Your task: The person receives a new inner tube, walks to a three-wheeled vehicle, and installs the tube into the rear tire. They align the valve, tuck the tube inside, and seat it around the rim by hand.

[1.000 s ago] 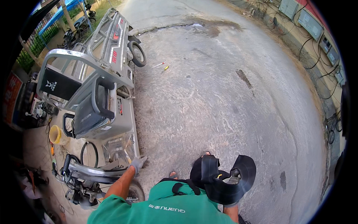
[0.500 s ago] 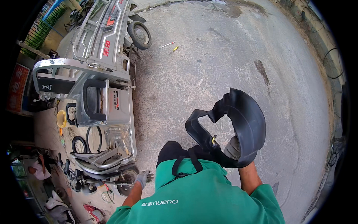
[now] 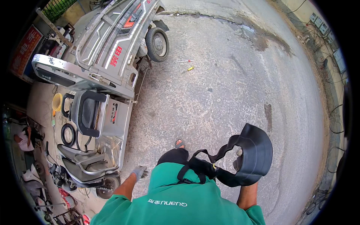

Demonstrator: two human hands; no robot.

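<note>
Black inner tube [image 3: 259, 157] | gripped: right hand [image 3: 237, 162] | gray-gloved left hand [image 3: 140, 172] spread

Grey road [image 3: 217, 108] beside beige wall [image 3: 305, 13]

Soft, even daylight brightens the pale pavement [image 3: 210, 112], with shadows faint and diffuse, while the lower left margin is dimmer. A mild sheen lies on the black inner tube [image 3: 259, 153], and a whitish glint on the wet patch [image 3: 258, 40]. The centre looks fairly crisp; toward the dark circular border, edges bow and detail softens.
</note>
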